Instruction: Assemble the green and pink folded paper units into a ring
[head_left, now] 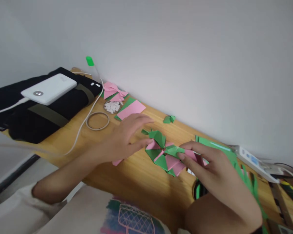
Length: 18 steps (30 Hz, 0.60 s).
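Note:
My right hand (213,165) pinches a folded paper model (169,161) of pink and green pieces between thumb and fingers, above the table. The model fans out toward the left, with a green piece sticking up at its far end. My left hand (123,138) is open on that side, thumb and fingers spread apart. Its thumb tip is at the model's left edge; whether it touches, I cannot tell. A small green folded piece (169,119) lies beyond, by the wall. Part of a pink paper piece (117,162) shows below my left hand.
Pink and green paper strips (132,109), a dish of white bits (112,106) and folded pink papers (113,91) lie along the wall. At left, a white power bank (50,87) with a cable rests on a black bag (19,120). A power strip (256,164) is at right.

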Motion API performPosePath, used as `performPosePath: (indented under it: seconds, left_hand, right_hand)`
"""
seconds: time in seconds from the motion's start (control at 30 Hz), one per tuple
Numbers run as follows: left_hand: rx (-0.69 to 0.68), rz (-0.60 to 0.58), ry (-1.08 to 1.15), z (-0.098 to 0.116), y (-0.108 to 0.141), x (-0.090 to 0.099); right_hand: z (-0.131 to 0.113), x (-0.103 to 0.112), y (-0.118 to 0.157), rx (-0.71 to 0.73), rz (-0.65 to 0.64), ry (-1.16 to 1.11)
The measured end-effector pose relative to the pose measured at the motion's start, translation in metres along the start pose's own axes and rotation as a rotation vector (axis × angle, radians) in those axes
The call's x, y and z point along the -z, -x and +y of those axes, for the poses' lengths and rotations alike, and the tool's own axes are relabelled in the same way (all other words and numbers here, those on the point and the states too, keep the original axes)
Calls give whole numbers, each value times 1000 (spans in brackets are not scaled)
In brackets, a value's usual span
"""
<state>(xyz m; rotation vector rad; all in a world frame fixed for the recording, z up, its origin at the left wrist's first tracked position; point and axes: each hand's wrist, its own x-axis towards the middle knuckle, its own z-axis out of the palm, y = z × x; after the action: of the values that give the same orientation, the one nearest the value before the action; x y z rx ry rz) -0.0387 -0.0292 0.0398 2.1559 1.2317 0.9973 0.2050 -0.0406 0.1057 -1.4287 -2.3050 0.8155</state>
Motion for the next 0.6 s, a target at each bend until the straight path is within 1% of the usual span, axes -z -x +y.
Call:
performPosePath:
  seconds: [0.1,0.17,0.23,0.3,0.33,0.37,0.43,0.47,0.5,0.53,0.6]
  left_hand:
    - [-112,-154,94,-2,-17,-3]
    - [-161,-196,137,-5,-21,-6]
    - [-136,-208,142,-7,-20,-7]
    - [-81,-169,114,-7,-14,-5]
    - [-60,-119,85,-8,-10,-3]
    - [-49,-43,39,-10,-5,0]
    - [7,90,-115,-16,10,7]
    - [47,84,-207,-21,20,11]
    - [91,5,-289,-26,31,15]
    - [129,-124,-346,-31,42,17]
    - [178,-425,-368,-40,66,18]
  right_hand:
    - [-2,2,1,25,17,-29]
    - [-1,3,2,22,18,-40]
    - [0,4,2,19,10,-60]
    - [3,5,3,17,10,-65]
    - [4,6,4,16,16,-60]
    - [5,7,5,14,25,-48]
    - [7,9,6,8,48,-11]
    - [8,10,6,4,58,6]
    - [10,10,6,-2,72,22]
    - [11,10,6,-7,83,36]
    - [15,8,5,-20,82,56]
